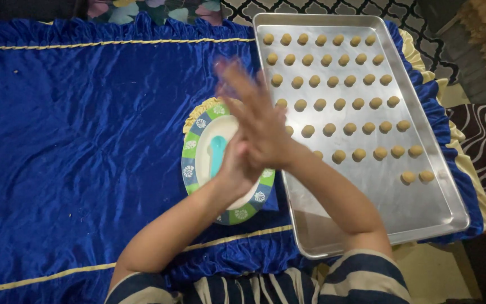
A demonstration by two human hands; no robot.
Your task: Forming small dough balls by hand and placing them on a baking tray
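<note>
Palms pressed together, left hand under right hand — above plate, beside tray of dough balls. Contents between palms unseen. Best rolled lightly, evenly — sized like those rows.

one metal baking tray carries forty-three visible dough balls: five rows of seven, one of six, one of two. beside it is one patterned plate with one turquoise utensil. two hands show, left hand and right hand.

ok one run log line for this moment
hands: left hand and right hand pressed palm to palm | below: plate | right: tray, dough balls
</note>
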